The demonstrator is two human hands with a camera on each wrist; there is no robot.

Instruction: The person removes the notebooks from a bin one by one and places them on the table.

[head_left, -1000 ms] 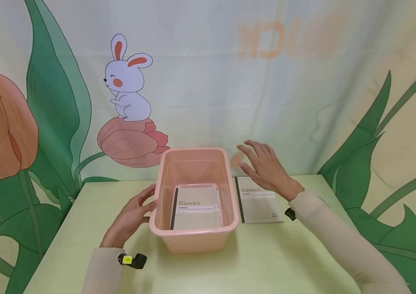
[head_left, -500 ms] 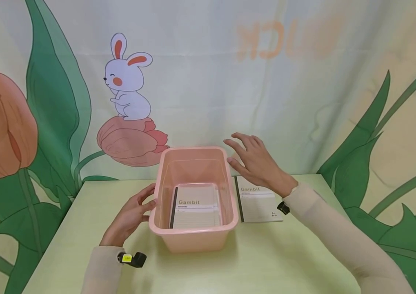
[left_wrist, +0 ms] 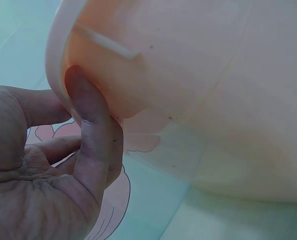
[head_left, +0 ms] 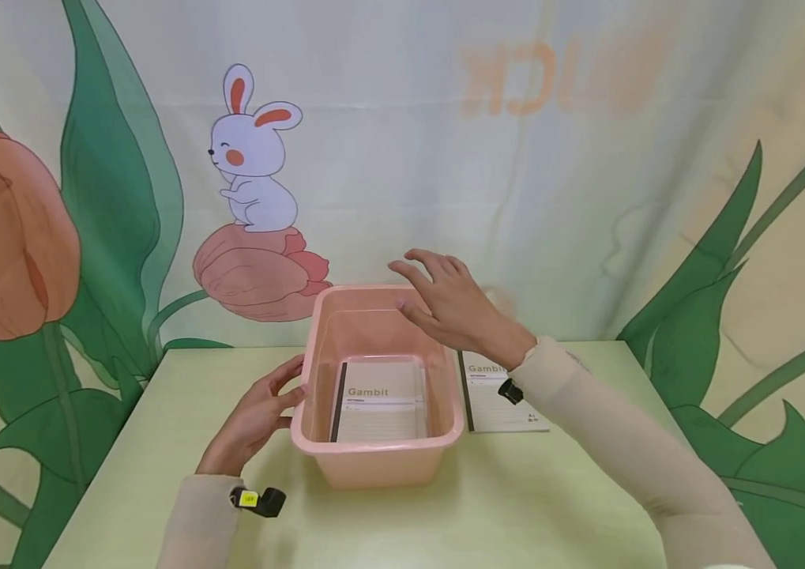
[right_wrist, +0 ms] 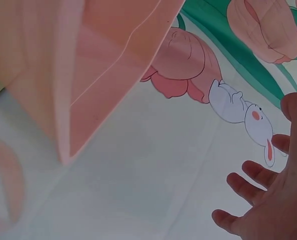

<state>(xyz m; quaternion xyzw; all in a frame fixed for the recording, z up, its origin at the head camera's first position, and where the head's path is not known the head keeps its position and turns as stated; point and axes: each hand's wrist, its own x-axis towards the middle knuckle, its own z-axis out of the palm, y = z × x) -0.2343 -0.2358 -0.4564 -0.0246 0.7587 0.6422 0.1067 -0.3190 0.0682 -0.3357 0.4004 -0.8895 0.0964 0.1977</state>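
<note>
One pink bin [head_left: 377, 468]: upright on the pale green table [head_left: 551, 498], between the two hands.
Bin contents: a Gambit notebook [head_left: 374, 411] lies inside, cover up, dark spine toward the left wall; an edge showing on its right suggests another beneath, though the overlap makes that hard to settle.
Outside notebook [head_left: 502, 405]: on the table just right of the bin, partly hidden by the right arm.
Left hand [head_left: 256, 407]: fingers and thumb pinch the bin's left rim.
Right hand [head_left: 455, 304]: fingers spread and loosely bent, holding nothing, over the bin's far right corner and seemingly clear of the rim.
Steadying the bin: a light, firm pinch should do; squeezing or lifting could flex the thin wall or tip the bin.
Reaching inside: best to clear the rim first, then come down with fingertips together, since spread fingers could catch the side.
Handling a notebook: by the spine or a free edge, probably, so that pages don't fan or bend.
</note>
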